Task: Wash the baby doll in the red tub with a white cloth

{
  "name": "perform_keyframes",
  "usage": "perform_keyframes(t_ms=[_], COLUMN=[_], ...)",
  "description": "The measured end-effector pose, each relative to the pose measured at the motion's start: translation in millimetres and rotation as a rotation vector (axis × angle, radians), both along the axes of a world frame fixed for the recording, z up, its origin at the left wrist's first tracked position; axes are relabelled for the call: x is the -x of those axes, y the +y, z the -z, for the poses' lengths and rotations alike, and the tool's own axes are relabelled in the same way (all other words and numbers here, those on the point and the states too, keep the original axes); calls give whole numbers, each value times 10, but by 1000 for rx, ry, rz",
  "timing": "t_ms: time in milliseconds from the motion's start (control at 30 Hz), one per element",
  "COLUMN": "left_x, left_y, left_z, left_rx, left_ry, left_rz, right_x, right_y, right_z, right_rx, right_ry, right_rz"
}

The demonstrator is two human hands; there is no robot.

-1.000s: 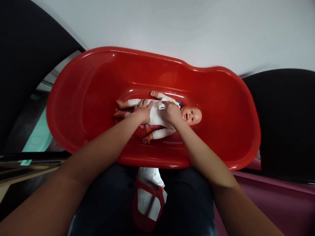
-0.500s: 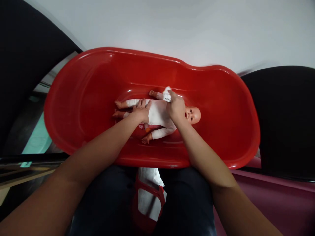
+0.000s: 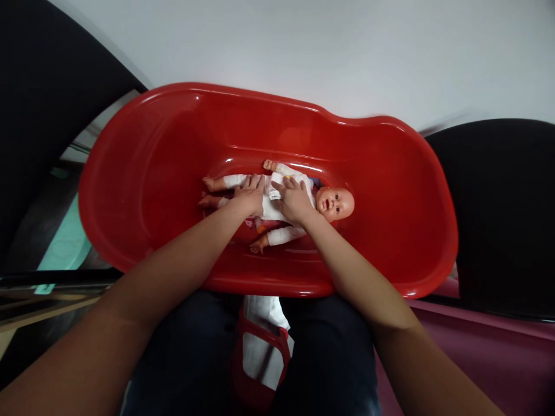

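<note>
Trousers: the person's dark trousers fill the bottom of the view, and the two bare forearms come forward over them.
Cloth on lap: a white cloth with a red frame lies between the legs, just below the edge of the tub.
Left hand: the left hand rests on the lower belly of the doll, near its legs.
Right hand: the right hand rests on the chest of the doll, just beside the left hand.
Fingers: the left fingers and the right fingers are spread and lie flat on the white suit; they pinch nothing.
Small white piece: a small white piece lies on the doll between the two hands, touching the right fingers. It is too small to tell exactly what it is.
Doll: the baby doll lies on its back in a white suit, in the middle of the tub, with its head toward the right side of the view.
Tub: the red plastic baby bathtub is long and holds the doll in its deep central part.
Beyond: a white surface lies past the far rim, a black object is at the right, and a maroon surface is at the lower right.
</note>
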State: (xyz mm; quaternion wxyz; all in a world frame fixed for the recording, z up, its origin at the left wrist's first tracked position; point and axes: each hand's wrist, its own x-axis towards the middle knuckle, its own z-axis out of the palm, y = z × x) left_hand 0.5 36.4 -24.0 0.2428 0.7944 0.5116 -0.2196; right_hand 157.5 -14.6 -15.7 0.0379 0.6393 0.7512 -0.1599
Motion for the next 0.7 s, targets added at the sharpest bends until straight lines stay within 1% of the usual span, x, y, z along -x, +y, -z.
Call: perform_keyframes(t_ms=[100, 200, 300, 433, 567, 633, 700], left_x=[14, 26, 33, 48, 70, 71, 58], left_y=[17, 31, 46, 68, 65, 55, 46], left_z=[55, 74, 82, 135, 198, 186, 131], left_rx=[-26, -41, -40, -39, -62, -62, -46], left_ry=[-1, 34, 72, 87, 70, 39, -7], left_rz=[8, -28, -79, -106, -110, -124, -160], right_x=[2, -22, -45, -45, -32, -31, -38], right_y=[-9, -10, -9, -20, -55, -60, -43], right_z=[24, 20, -30, -114, -178, -200, -213], right_rx=[3, 11, 25, 49, 97, 132, 130], right_ry=[60, 100, 121, 151, 148, 168, 221], right_rz=[-129, -230, -293, -366, -401, -394, -358])
